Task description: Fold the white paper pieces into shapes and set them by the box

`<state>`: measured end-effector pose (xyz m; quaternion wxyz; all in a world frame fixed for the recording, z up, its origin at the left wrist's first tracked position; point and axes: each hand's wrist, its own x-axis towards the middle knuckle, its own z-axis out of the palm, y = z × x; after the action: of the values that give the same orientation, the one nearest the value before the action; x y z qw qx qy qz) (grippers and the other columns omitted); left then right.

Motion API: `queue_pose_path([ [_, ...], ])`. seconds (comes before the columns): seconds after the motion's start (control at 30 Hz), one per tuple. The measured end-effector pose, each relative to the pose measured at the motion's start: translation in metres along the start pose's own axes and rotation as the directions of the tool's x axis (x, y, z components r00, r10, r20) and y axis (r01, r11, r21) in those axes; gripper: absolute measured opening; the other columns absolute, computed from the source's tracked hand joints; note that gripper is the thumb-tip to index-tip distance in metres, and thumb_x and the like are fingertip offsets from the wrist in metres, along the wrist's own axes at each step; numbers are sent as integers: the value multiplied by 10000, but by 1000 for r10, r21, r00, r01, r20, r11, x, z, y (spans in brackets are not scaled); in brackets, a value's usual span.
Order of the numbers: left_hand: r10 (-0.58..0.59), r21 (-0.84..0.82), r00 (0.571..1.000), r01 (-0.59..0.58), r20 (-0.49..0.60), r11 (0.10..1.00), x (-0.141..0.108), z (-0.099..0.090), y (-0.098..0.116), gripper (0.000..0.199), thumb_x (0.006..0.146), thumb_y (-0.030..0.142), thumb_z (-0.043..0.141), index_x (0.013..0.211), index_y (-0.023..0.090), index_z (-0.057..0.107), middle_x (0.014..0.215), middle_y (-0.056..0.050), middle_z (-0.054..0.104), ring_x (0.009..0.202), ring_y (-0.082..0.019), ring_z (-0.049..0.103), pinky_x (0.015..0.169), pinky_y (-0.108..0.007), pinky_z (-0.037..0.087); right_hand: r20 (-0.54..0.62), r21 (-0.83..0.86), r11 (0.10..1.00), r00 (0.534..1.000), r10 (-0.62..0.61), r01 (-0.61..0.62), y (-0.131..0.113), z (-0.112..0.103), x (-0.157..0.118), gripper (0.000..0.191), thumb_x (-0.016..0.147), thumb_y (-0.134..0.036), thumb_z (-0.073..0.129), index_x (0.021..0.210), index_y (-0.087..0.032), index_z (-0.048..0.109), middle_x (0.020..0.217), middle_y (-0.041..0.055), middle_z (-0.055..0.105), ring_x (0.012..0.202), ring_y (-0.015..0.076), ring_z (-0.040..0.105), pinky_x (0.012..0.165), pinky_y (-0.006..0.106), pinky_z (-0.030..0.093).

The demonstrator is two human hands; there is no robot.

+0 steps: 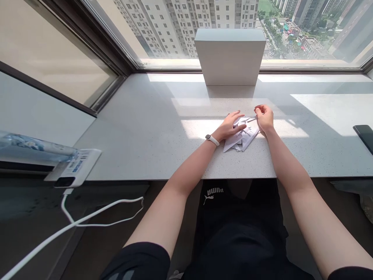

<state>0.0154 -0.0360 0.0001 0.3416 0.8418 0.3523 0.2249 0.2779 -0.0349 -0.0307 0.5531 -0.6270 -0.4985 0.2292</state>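
Torn or cut white paper pieces [247, 137] lie in a loose pile on the pale speckled windowsill counter [140, 128]. My left hand [230, 126], with a white watch band at the wrist, rests on the left side of this pile. Its fingers are spread and the thumb points across the paper. At the pile's far right edge is my right hand [264, 117], its thumb and fingertips pinched together. Whatever is between those fingertips is too small to make out.
A plain white box [230, 58] stands upright against the window beyond the pile. On the far right lies a dark phone [364, 137]. A white device [78, 167] with a cable [96, 212] plugged in sits at the counter's left front corner.
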Motion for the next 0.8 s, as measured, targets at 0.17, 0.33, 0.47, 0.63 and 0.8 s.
queue_pose_path([
  [0.17,-85,-139,977,59,-195,989,-1,-16,-11,494,1281,495,479,1542,235,809,1761,-164,783,1708,-349,692,1471,-563,539,115,-56,998,993,-25,31,-2,-3,0,204,1060,-399,740,1117,-224,829,1221,162,908,1177,340,844,1222,587,683],
  [0.33,-170,-74,963,158,-208,985,5,-15,-17,426,1205,405,602,1534,226,804,1646,-182,833,1529,-371,770,1382,-564,600,255,-134,985,964,-71,108,-3,-6,-2,288,1052,-472,806,1185,-224,867,1280,178,921,1188,383,835,1194,642,700],
  [0.47,-128,164,978,155,-165,974,10,-9,-23,466,1111,421,723,1504,190,821,1709,-223,773,1620,-473,657,1453,-673,478,364,-203,960,925,-111,195,-4,-11,-2,285,1038,-419,843,1234,-222,905,1334,201,914,1256,430,824,1248,689,676],
  [0.63,-150,208,977,180,-151,962,12,-10,-28,388,1071,431,763,1384,208,813,1650,-220,782,1559,-479,674,1427,-685,470,437,-258,941,895,-90,220,-10,-17,-3,355,1032,-422,841,1301,-207,929,1378,224,910,1254,450,837,1239,702,694],
  [0.8,-122,173,974,155,-189,973,12,-12,-29,251,1064,343,740,1291,234,754,1506,-178,837,1443,-406,744,1352,-600,541,457,-305,924,887,-72,232,-17,-21,-5,445,1021,-533,856,1349,-241,925,1414,223,910,1304,477,834,1235,727,702],
])
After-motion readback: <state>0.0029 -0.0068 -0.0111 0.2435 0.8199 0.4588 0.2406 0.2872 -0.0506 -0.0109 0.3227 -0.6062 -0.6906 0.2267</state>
